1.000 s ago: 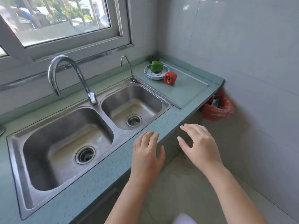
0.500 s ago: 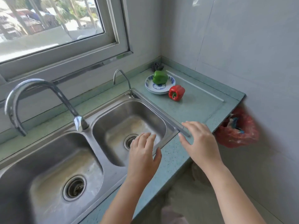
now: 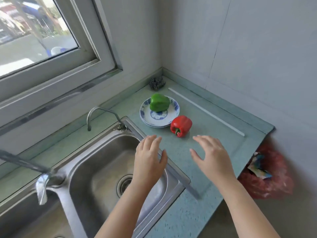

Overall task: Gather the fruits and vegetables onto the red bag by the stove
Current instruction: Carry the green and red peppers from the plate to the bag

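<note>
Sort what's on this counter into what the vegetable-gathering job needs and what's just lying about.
For the job:
green bell pepper, on the plate
red bell pepper, on the counter
left hand and right hand, both empty

Lying about:
blue-and-white plate
steel scourer
small tap
sink
red bag of rubbish

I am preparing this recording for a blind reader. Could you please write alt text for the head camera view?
Two bare, empty hands, left and right, reach over a green counter toward a red bell pepper lying beside a blue-and-white plate that holds a green bell pepper. A steel sink is at left; a red plastic bag hangs off the counter's right end.
</note>
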`<control>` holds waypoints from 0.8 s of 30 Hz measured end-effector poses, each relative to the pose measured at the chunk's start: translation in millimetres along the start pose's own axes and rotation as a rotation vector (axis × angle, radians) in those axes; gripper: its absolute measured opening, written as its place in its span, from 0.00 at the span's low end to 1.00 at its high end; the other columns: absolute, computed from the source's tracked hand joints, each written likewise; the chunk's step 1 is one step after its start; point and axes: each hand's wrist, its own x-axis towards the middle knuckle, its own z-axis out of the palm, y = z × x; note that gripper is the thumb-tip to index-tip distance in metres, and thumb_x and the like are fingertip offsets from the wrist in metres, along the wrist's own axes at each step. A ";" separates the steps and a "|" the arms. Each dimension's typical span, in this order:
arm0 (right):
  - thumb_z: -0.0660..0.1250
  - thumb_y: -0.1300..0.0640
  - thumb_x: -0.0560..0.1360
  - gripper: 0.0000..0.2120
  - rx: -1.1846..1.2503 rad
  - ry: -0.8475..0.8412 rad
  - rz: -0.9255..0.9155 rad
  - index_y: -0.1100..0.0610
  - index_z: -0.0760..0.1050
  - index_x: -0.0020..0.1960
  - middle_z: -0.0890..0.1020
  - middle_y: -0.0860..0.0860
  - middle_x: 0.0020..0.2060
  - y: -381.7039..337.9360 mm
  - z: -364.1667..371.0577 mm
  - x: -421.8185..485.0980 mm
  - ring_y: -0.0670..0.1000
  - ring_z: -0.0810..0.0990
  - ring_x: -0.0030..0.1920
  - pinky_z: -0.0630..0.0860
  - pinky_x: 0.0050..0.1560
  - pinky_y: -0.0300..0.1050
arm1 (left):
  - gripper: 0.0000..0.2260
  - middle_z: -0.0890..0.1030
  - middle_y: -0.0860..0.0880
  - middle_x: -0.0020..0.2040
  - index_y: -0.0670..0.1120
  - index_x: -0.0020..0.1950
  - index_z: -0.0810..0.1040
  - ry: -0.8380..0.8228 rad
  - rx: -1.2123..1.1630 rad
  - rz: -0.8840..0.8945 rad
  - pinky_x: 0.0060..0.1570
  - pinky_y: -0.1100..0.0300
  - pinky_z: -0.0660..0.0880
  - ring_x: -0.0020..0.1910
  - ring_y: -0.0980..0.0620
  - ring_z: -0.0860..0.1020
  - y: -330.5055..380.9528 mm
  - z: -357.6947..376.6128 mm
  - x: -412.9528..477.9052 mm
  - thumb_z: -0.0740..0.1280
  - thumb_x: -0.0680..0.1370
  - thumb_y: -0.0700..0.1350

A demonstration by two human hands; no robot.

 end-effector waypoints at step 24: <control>0.76 0.54 0.65 0.29 0.179 -0.108 0.226 0.58 0.72 0.63 0.74 0.55 0.59 49.0 100.3 105.6 0.57 0.71 0.59 0.64 0.56 0.43 | 0.23 0.73 0.36 0.62 0.37 0.62 0.73 0.006 -0.017 -0.102 0.57 0.41 0.70 0.60 0.35 0.70 -82.9 89.8 174.2 0.65 0.72 0.50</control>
